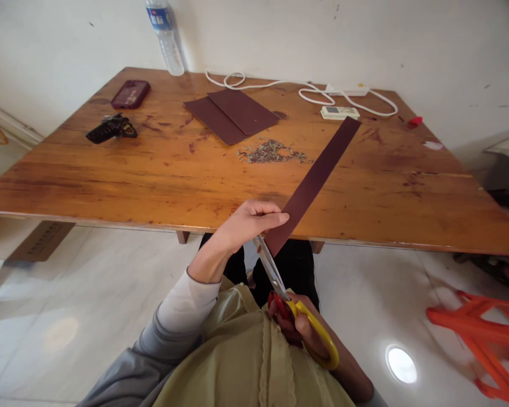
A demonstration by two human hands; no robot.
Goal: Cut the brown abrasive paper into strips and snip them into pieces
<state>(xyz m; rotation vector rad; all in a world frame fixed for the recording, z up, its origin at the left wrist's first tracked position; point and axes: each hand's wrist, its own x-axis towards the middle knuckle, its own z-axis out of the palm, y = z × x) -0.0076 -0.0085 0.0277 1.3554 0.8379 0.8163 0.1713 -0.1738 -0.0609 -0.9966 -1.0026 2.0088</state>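
- A long dark maroon paper strip (314, 181) was held in the air above the near edge of the tabletop (152, 169), slanting from its low near end up and away to the right.
- The left hand (250, 223) was closed on the strip's near end, thumb and fingers pinching it from the left side.
- The blades of a pair of scissors (280, 282) met the strip's near end just below that pinch; how far the blades were parted could not be told.
- The right hand (299, 330) was closed through the scissors' handles, one red and one yellow, close to the person's chest.
- A small heap of fine clippings (274, 152) lay on the tabletop beyond the strip's middle.
- Further back, two dark maroon sheets (231, 115) lay overlapping, flat on the wood.
- Along the far edge were a water bottle (166, 37) standing against the wall, a coiled white cable (280, 85) and a small white remote (340, 112).
- To the far left lay a dark red phone case (130, 94) and, nearer, a black tool (110, 129).
- An orange plastic stool (487, 333) lay on the tiled floor to the right.
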